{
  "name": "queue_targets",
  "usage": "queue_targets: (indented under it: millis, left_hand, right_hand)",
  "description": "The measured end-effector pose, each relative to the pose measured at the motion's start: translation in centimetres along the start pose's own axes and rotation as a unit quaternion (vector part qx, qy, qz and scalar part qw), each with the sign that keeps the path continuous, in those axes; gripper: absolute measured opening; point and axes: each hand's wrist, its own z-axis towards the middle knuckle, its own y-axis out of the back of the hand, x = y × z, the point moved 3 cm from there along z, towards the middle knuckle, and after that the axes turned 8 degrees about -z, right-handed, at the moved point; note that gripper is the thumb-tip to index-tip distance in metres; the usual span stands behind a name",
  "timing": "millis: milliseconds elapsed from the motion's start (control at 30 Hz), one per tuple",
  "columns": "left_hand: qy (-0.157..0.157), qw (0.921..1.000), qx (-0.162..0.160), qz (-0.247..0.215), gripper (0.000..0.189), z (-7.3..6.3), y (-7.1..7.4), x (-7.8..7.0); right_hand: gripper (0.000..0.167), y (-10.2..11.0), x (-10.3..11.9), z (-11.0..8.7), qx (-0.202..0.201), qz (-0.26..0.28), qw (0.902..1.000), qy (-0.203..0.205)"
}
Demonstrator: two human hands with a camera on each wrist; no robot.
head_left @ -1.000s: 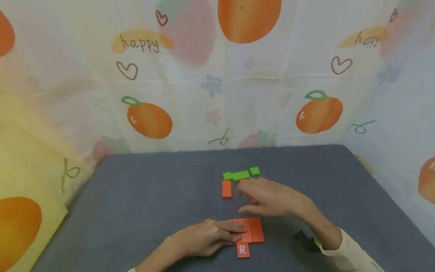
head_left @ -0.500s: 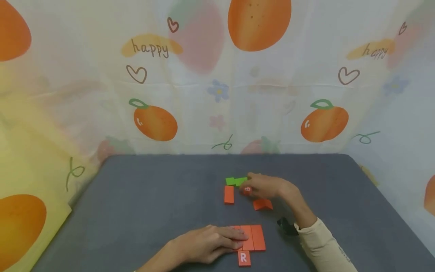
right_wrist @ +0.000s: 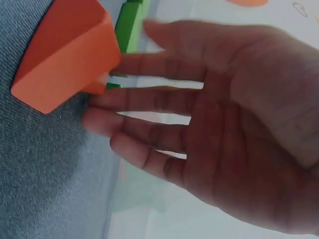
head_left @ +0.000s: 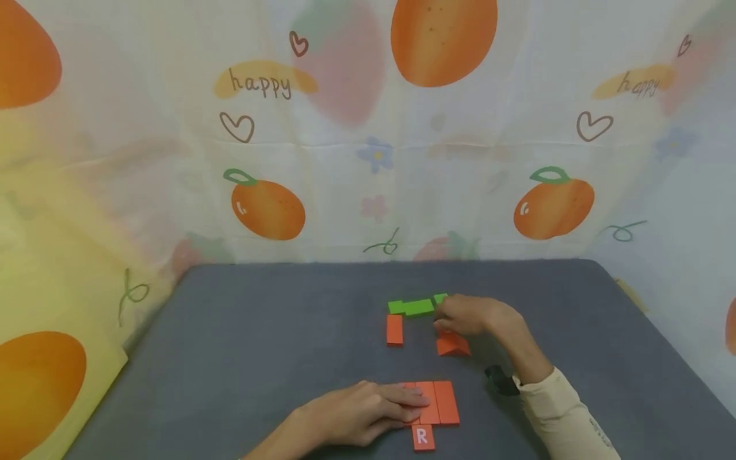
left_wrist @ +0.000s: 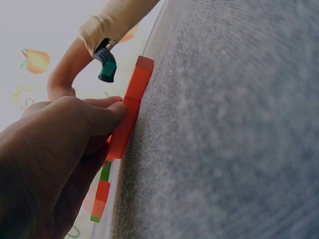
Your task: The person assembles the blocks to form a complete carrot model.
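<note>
My left hand (head_left: 368, 409) rests with straight fingers on a row of flat orange blocks (head_left: 446, 402). In the left wrist view, its thumb (left_wrist: 112, 117) touches the side of these orange blocks (left_wrist: 142, 77). An orange block marked R (head_left: 423, 437) lies against their near edge. Farther back, my right hand (head_left: 477, 316) is beside a triangular orange block (head_left: 453, 345). The right wrist view shows its fingers (right_wrist: 149, 99) fairly straight, thumb apart, with the fingertips by that triangular block (right_wrist: 70, 55). A smaller orange piece (right_wrist: 96, 87) shows partly behind the fingertips.
Green blocks (head_left: 418, 308) form a line at the back, the rightmost partly behind the right hand. An orange block (head_left: 394, 330) stands below the line's left end. Grey cloth (head_left: 276, 332) covers the table; a fruit-print curtain (head_left: 333, 191) hangs behind it.
My right hand reached the back blocks, where a B-marked block showed at its fingers, then shifted right to the triangular block. The B face no longer shows. My left hand stays on the flat blocks.
</note>
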Motion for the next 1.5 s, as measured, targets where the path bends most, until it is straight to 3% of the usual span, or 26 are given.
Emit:
queue_targets:
  millis: [167,300,400,700,1033,1267,1500]
  left_hand:
    - [0.006,0.9998,-0.011,0.017,0.033,-0.3,0.2,-0.1]
    - [0.011,0.9997,-0.016,0.017,0.033,-0.5,0.1,-0.1]
    - [0.014,0.9997,-0.016,0.012,0.033,-0.6,-0.1,0.0]
    - [0.013,0.9998,-0.017,0.007,0.034,-0.8,-0.1,0.0]
    - [0.002,0.9998,-0.018,0.007,0.033,-0.5,-0.5,0.1]
    - [-0.001,0.9998,-0.013,0.015,0.032,0.1,-0.5,0.1]
    - [-0.005,0.9996,-0.013,0.024,0.033,0.5,-0.1,0.1]
  right_hand:
    - [0.014,0.2,0.5,0.3,-0.01,-0.018,0.9998,0.006]
    - [0.007,-0.3,0.7,0.8,-0.014,-0.013,0.9994,-0.03]
    - [0.015,-0.6,0.7,1.0,-0.016,-0.001,0.9978,-0.064]
    - [0.009,-0.5,0.1,1.0,-0.042,-0.054,0.992,-0.106]
    - [0.011,-0.7,-0.6,0.3,-0.052,-0.068,0.9933,-0.077]
    - [0.028,-0.7,-1.4,-0.2,-0.034,-0.076,0.9936,-0.076]
    - [0.021,0.9,-1.0,-1.8,-0.055,-0.091,0.992,-0.069]
